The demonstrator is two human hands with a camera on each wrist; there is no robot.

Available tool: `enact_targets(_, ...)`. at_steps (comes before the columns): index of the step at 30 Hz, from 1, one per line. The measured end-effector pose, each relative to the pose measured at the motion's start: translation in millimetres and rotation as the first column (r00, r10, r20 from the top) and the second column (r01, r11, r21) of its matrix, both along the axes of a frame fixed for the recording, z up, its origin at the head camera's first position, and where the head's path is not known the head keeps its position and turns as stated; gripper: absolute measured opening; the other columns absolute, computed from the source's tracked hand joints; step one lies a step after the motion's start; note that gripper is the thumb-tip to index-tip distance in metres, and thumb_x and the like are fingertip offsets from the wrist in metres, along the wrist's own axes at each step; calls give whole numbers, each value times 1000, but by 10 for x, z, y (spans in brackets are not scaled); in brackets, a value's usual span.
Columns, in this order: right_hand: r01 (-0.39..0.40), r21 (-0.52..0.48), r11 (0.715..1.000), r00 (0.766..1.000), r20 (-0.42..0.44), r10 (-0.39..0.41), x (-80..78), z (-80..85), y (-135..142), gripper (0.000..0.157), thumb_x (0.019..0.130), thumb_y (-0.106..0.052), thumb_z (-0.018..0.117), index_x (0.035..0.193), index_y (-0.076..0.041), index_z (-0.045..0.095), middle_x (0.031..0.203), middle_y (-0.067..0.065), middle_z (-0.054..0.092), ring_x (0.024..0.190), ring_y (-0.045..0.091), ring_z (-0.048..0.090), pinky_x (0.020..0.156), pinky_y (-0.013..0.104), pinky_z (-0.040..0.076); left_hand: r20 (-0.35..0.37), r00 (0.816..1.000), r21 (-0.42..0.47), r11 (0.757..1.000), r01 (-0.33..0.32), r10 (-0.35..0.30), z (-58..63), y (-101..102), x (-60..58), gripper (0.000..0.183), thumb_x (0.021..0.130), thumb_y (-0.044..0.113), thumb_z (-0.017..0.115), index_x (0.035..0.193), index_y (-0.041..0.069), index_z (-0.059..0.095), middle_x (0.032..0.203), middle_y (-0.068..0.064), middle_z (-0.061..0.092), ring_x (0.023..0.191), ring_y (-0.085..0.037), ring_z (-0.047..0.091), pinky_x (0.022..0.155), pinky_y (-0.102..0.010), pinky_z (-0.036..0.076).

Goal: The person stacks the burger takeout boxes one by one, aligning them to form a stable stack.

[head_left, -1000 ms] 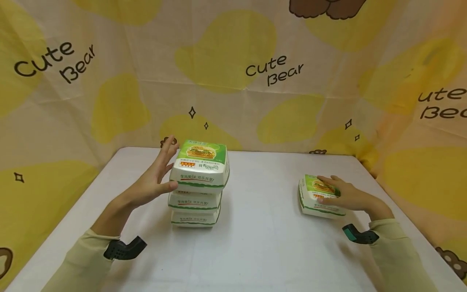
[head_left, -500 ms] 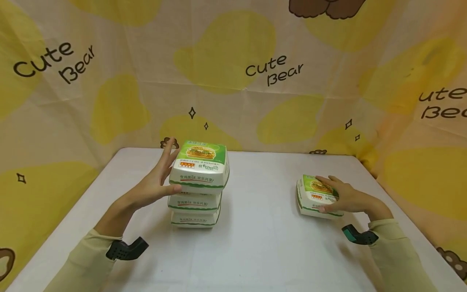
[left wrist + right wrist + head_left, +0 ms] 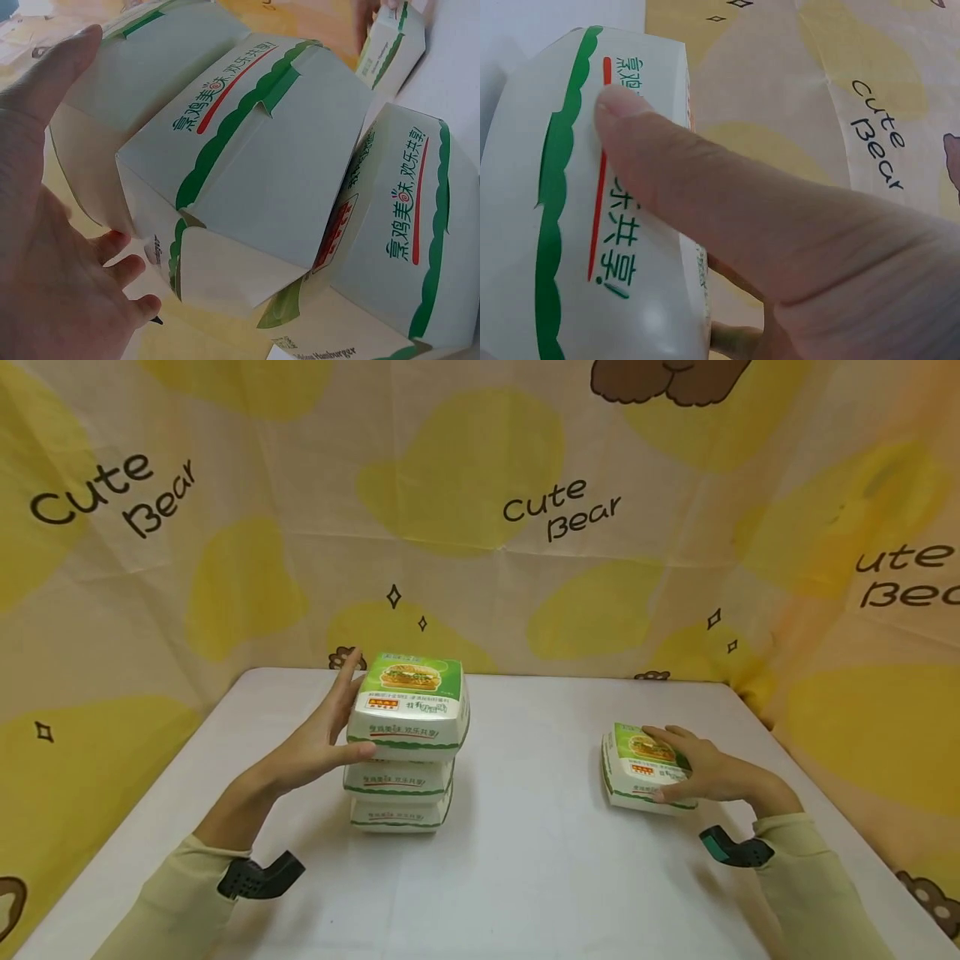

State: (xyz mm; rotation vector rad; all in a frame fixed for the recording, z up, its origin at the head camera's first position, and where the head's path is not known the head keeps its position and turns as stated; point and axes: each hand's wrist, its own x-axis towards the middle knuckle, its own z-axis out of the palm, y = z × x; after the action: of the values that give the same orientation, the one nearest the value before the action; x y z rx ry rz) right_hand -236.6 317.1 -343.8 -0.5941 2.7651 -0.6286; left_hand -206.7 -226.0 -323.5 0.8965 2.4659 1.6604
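Note:
Three white-and-green burger boxes stand stacked at centre left in the head view. The top burger box (image 3: 408, 706) sits over the middle one (image 3: 397, 781) and the bottom one (image 3: 401, 814). My left hand (image 3: 318, 735) is at the left of the top box, its thumb at the front left corner and its fingers spread along the left side. In the left wrist view those fingertips (image 3: 129, 270) show beside the boxes. Further right, my right hand (image 3: 712, 768) grips another burger box (image 3: 633, 768), thumb (image 3: 641, 120) pressed on the printed front and fingers reaching over the top.
The boxes are on a white table (image 3: 525, 877). A yellow patterned cloth (image 3: 480, 485) hangs behind it and along both sides. Dark bands (image 3: 258, 875) are worn on both wrists. White table surface lies between the stack and the right-hand box.
My right hand and its burger box have shifted a little to the left. The left thumb has moved slightly right onto the top box's front. The stack holds its place.

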Motion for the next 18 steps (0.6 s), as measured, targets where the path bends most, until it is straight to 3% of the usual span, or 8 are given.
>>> enact_targets(6, 1, -26, 1000, 1000, -27, -2, 9, 17, -55, 98, 84, -41, 79, 158, -3, 27, 155, 36, 28, 130, 52, 41, 95, 68, 43, -32, 999, -26, 1000, 18, -19, -4, 15, -5, 105, 91, 27, 72, 162, 37, -6, 172, 2, -4, 157, -42, 4, 111, -83, 10)
enact_targets(18, 47, -52, 998, 998, -49, -50, 74, 112, -180, 98, 85, -45, 78, 160, -9, 25, 157, 36, 18, 133, 54, 36, 99, 77, 38, -12, 1000, -38, 999, 5, -5, 11, 6, -9, 106, 91, 22, 70, 162, 37, -8, 172, 3, -12, 157, -41, 2, 113, -79, 19)
